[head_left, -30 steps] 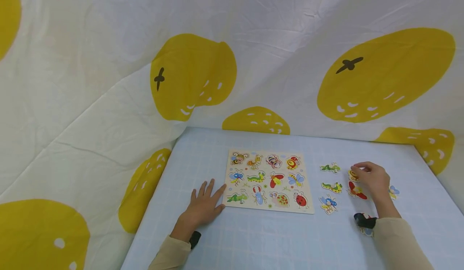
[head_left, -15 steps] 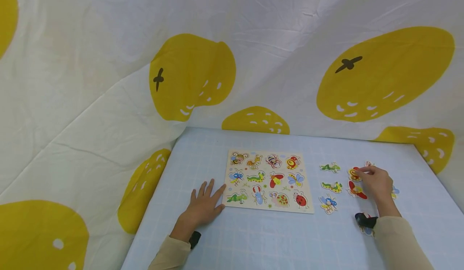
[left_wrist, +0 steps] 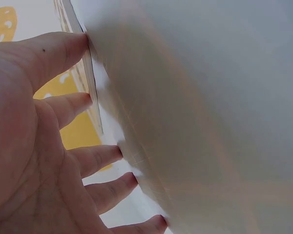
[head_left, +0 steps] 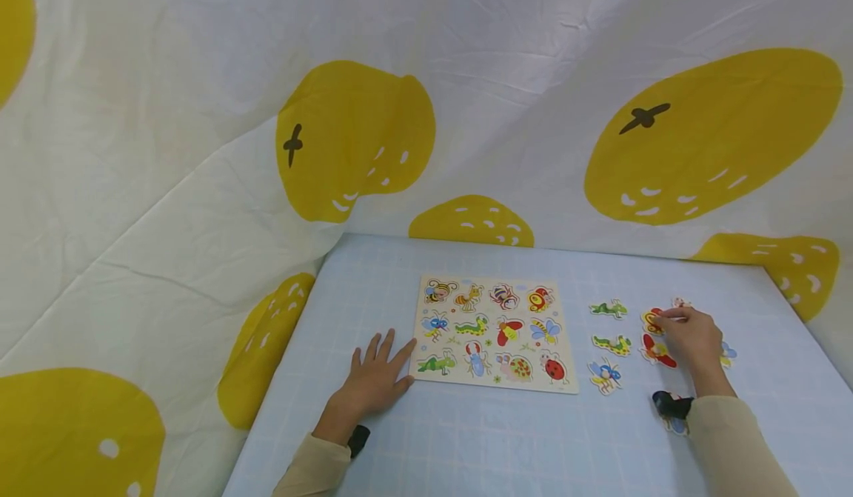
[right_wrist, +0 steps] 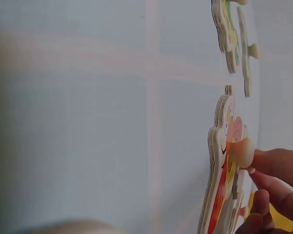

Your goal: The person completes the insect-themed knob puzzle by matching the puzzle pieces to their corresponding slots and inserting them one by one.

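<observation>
A wooden insect puzzle board (head_left: 493,341) lies on the cloth-covered table. My left hand (head_left: 376,378) rests with fingers spread at its left side, thumb and index finger touching the board's edge in the left wrist view. At the right, my right hand (head_left: 694,341) pinches a red-and-yellow insect puzzle piece with a round yellow pattern (head_left: 650,322). The pinched spot is partly hidden in the right wrist view by the wooden knob (right_wrist: 242,153) of a nearer piece. That nearer red-winged insect piece (head_left: 658,352) lies just below the pinched one.
Left of my right hand lie a grasshopper piece (head_left: 608,309), a caterpillar piece (head_left: 611,344) and a blue mosquito-like piece (head_left: 604,376). A blue-winged piece (head_left: 728,353) shows beyond the hand. Another piece (head_left: 676,426) is partly under my wrist. A fruit-patterned sheet (head_left: 506,149) hangs behind the table.
My right hand has shifted slightly right and toward me, uncovering more of the red-and-yellow piece and a small piece behind it. The left hand has stayed in place.
</observation>
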`<state>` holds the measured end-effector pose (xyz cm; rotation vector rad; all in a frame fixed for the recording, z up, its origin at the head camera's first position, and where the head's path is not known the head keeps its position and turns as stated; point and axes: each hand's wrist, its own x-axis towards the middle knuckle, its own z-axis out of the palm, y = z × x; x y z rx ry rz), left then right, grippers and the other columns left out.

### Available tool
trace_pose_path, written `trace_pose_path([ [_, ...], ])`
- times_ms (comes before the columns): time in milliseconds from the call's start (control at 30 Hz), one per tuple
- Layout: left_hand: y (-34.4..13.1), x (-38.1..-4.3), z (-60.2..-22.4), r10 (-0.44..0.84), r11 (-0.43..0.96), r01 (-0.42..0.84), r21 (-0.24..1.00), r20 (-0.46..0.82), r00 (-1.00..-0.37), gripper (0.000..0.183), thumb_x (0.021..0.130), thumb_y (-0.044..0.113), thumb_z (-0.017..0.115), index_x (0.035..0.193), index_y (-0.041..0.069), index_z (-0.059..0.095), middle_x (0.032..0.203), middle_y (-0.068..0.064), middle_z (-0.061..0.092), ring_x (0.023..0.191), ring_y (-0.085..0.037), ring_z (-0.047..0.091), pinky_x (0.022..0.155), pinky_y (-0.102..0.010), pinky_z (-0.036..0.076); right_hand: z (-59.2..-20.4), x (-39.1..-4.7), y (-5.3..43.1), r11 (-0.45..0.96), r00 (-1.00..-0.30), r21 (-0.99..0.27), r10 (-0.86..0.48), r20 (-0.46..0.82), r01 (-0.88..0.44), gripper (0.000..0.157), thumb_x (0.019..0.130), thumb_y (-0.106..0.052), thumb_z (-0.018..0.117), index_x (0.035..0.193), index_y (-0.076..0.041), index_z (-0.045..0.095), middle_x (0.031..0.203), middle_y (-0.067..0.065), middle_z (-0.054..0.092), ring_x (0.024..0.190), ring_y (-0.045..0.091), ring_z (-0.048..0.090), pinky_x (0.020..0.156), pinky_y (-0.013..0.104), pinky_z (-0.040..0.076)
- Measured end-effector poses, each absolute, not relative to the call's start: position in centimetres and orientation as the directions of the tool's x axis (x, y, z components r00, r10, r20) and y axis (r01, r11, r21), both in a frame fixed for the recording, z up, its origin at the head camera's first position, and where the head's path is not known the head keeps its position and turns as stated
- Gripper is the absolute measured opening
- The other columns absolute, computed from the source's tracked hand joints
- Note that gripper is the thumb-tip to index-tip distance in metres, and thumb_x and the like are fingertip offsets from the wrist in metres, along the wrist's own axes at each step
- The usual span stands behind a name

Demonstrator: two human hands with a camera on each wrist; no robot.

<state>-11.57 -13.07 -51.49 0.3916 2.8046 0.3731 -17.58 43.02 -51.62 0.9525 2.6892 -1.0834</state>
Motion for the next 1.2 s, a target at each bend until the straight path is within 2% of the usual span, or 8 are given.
trace_pose_path([
  [133, -13.1, -11.6, -51.4, 0.304, 0.927, 0.227, 0.297, -0.242, -0.921, 0.064, 0.100, 0.041, 0.060, 0.157, 0.024, 0.036, 0.163, -0.019, 0.019, 0.148, -0.045, 0.013, 0.111, -0.070, 0.013, -51.9, -17.5, 43.1, 0.563, -0.806, -0.593, 0.513, -0.295, 0.575, 0.052, 0.099, -0.035, 0.061, 0.129, 0.008, 0.057, 0.137, 0.036, 0.041, 0.111, 0.047, 0.039, 0.066, 0.037, 0.041],
  [367, -13.1, -11.6, -51.6, 0.303, 0.929, 0.228, 0.293, -0.243, -0.921, 0.065, 0.100, 0.042, 0.059, 0.157, 0.025, 0.035, 0.164, -0.018, 0.018, 0.148, -0.045, 0.012, 0.112, -0.070, 0.013, -52.2, -17.5, 43.2, 0.566, -0.813, -0.602, 0.509, -0.282, 0.563, 0.049, 0.100, -0.033, 0.061, 0.125, 0.009, 0.058, 0.130, 0.035, 0.045, 0.103, 0.043, 0.044, 0.059, 0.030, 0.043],
  [900, -13.1, -11.6, -51.6, 0.294, 0.933, 0.221, 0.285, -0.245, -0.924, 0.065, 0.099, 0.042, 0.060, 0.157, 0.026, 0.035, 0.164, -0.017, 0.018, 0.148, -0.044, 0.012, 0.112, -0.070, 0.013, -51.8, -17.7, 42.7, 0.549, -0.799, -0.599, 0.522, -0.300, 0.583, 0.048, 0.101, -0.031, 0.060, 0.127, 0.009, 0.057, 0.129, 0.034, 0.046, 0.103, 0.042, 0.045, 0.055, 0.026, 0.045],
  [1200, -13.1, -11.5, -51.4, 0.296, 0.932, 0.222, 0.287, -0.246, -0.923, 0.065, 0.099, 0.042, 0.060, 0.157, 0.025, 0.035, 0.164, -0.018, 0.018, 0.148, -0.045, 0.012, 0.112, -0.070, 0.013, -51.6, -18.0, 41.5, 0.603, -0.840, -0.601, 0.484, -0.246, 0.524, 0.050, 0.100, -0.032, 0.061, 0.129, 0.008, 0.057, 0.131, 0.034, 0.044, 0.102, 0.040, 0.045, 0.055, 0.025, 0.047],
])
